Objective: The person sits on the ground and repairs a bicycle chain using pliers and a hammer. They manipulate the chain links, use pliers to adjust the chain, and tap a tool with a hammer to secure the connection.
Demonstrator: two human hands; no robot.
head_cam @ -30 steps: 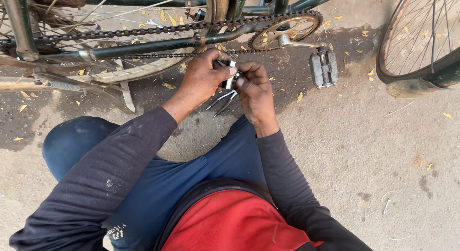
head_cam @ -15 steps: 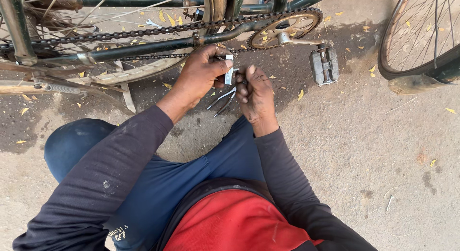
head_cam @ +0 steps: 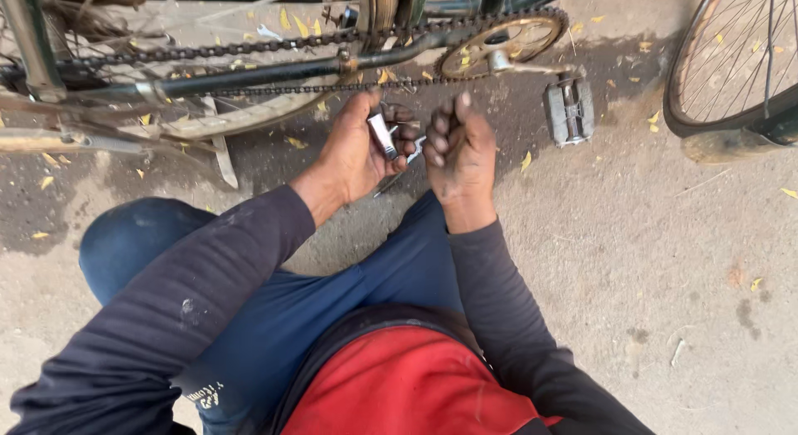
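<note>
Below the bicycle chain [head_cam: 274, 90], left hand [head_cam: 353, 148] gripping a small metal tool [head_cam: 383, 136] angled up-left, right hand [head_cam: 460, 148] loosely curled beside it.

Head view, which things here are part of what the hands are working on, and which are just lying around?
In hand: small metal tool gripped by left hand; right hand closed beside it; bicycle chain just above.
Lying about: pedal, chainring, second wheel, yellow leaves.

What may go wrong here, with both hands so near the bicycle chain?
1. The left hand and right hand work just below the chain and chainring; if the pedal turns, fingers might get pinched.
2. The small metal tool sits in greasy-looking fingers, so it may slip onto the dusty ground.
</note>
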